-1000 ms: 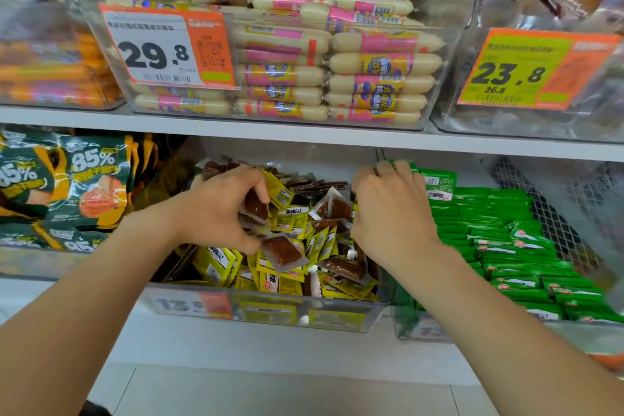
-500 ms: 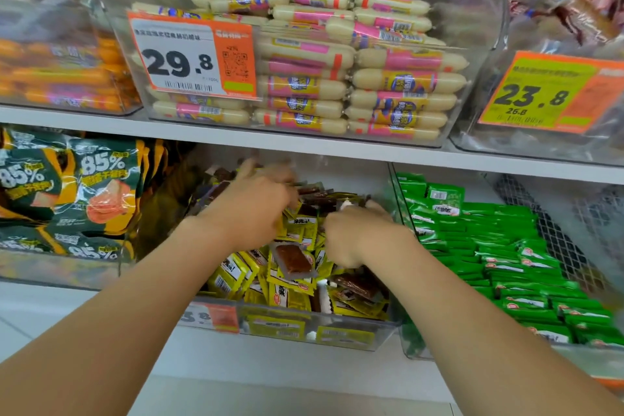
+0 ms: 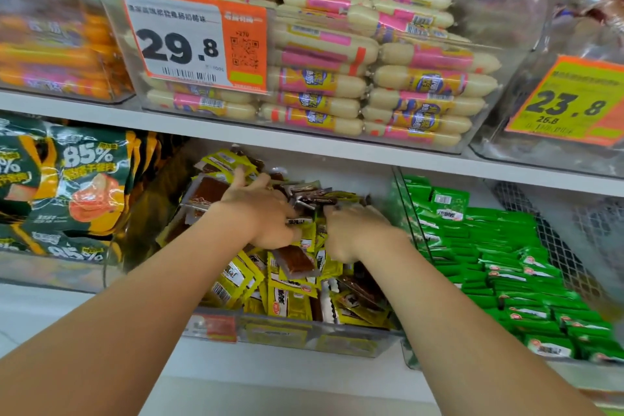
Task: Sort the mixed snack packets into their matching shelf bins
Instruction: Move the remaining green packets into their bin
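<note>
A clear middle bin (image 3: 304, 336) on the lower shelf holds a mixed heap of yellow snack packets (image 3: 287, 300) and brown snack packets (image 3: 297, 260). Both my hands are deep in this heap. My left hand (image 3: 256, 213) lies over the back of the pile with its fingers spread among dark packets, beside a clear brown packet (image 3: 209, 194). My right hand (image 3: 354, 233) is at the bin's right side, fingers curled down into the yellow packets; what they hold is hidden. The bin to the right is filled with green packets (image 3: 506, 267).
Dark green and orange "85%" bags (image 3: 77, 192) fill the left bin. The shelf above (image 3: 304, 142) carries a clear bin of pale sausages (image 3: 388, 78) with a 29.8 price tag (image 3: 192, 40). Another bin there bears a 23.8 tag (image 3: 567, 105). A wire divider (image 3: 553, 240) stands behind the green packets.
Both hands have pushed further back and closer together in the middle bin. The right hand came off the bin's right wall. The view has moved in closer.
</note>
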`<state>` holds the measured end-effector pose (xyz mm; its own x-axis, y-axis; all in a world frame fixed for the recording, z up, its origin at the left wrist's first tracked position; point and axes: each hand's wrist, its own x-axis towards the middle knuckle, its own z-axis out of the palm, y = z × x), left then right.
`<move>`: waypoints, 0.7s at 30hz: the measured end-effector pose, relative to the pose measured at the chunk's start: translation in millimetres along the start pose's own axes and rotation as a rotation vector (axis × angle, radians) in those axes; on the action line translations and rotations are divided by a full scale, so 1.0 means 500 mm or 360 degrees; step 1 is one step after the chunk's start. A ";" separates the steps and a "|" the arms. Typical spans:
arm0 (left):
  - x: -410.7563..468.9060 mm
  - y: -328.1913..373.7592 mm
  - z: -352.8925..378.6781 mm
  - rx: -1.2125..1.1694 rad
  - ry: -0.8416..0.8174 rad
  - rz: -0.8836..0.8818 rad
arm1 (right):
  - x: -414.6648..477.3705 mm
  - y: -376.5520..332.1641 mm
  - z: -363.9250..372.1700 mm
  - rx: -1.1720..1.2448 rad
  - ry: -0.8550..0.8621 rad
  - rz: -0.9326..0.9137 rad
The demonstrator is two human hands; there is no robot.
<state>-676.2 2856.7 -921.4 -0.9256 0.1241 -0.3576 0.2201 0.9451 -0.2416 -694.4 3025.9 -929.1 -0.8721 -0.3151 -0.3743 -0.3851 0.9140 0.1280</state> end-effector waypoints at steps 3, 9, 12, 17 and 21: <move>-0.016 -0.015 0.006 0.0014 0.0019 -0.0029 | -0.008 0.005 -0.005 -0.0087 0.0116 0.0139; -0.035 -0.021 0.026 0.0012 0.0063 -0.0028 | 0.005 -0.019 -0.011 0.0432 0.0468 -0.0056; -0.037 -0.023 0.032 0.0014 0.0048 -0.0051 | 0.016 -0.039 -0.004 0.0549 0.0160 -0.0241; -0.040 -0.023 0.031 0.0015 0.0027 -0.0079 | 0.027 -0.019 0.017 -0.0077 0.0143 -0.0035; -0.040 -0.023 0.038 0.0020 0.0072 -0.0067 | 0.031 -0.025 0.011 -0.0151 0.0174 0.0072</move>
<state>-654.1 2837.8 -928.8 -0.9470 0.0983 -0.3057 0.1844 0.9459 -0.2671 -701.4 3010.7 -941.5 -0.9149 -0.3048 -0.2648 -0.3671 0.9011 0.2308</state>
